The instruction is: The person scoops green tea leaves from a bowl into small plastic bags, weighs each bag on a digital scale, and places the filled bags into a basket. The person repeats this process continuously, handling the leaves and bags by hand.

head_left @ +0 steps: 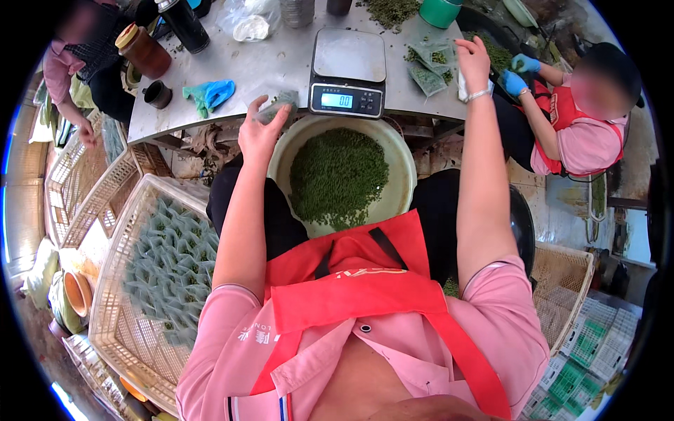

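My left hand (261,133) is closed on a small clear plastic bag (279,99) with green bits in it, gripped between thumb and fingers at the table's near edge. Just right of it is a digital scale (349,64) with a bare metal pan and a lit display. My right hand (473,62) is raised at the table's right side, fingers apart, and I see nothing in it. Beside it lie several filled clear bags (430,70) of green bits. Below the scale, between my knees, a pale round basin (401,156) holds loose green peppercorn-like berries (338,175).
At my left, a plastic crate (112,281) holds many filled bags. On the metal table (256,67) are a brown jar (144,52), a black flask (184,27), a dark cup (158,95), and blue-green gloves (209,97). A gloved co-worker (572,119) sits right; another person (88,59) is at left.
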Available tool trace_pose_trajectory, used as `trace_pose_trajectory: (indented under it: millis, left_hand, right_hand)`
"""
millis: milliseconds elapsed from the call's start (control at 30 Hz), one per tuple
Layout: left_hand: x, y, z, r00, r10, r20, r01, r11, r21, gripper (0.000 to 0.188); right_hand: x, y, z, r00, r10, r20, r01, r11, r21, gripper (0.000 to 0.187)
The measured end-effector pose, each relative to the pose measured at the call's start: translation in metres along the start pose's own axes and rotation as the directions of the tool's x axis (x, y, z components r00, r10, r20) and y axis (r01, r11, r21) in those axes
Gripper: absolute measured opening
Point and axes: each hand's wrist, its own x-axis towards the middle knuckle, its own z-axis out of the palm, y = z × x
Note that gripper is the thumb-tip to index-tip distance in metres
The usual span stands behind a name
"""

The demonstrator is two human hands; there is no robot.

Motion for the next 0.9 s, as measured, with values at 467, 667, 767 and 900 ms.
trace_pose_trajectory:
  millis: [467, 667, 767, 900]
  left_hand:
    - [-0.043, -0.041, -0.047, 0.989, 0.122, -0.080, -0.146, 0.834, -0.532, 0.044]
    - [-0.172, -0.070, -0.236, 0.883, 0.088, -0.461, -0.027, 0.990, 0.136, 0.046]
    - [-0.272, -0.089, -0.323, 0.762, 0.035, -0.647, 0.347, 0.821, 0.454, 0.051]
    - [-0.389, -0.124, -0.381, 0.576, -0.190, -0.795, 0.780, 0.420, 0.465, 0.052]
  right_hand:
    - [-0.120, -0.129, 0.073, 0.851, -0.524, -0.034, 0.524, 0.845, 0.104, 0.033]
    - [-0.172, -0.129, 0.049, 0.784, -0.619, -0.051, 0.620, 0.775, 0.120, 0.028]
    - [-0.232, -0.123, 0.049, 0.875, -0.426, 0.231, 0.308, 0.857, 0.413, 0.024]
    - [-0.320, -0.093, 0.069, 0.431, -0.218, 0.875, 0.264, 0.958, 0.109, 0.033]
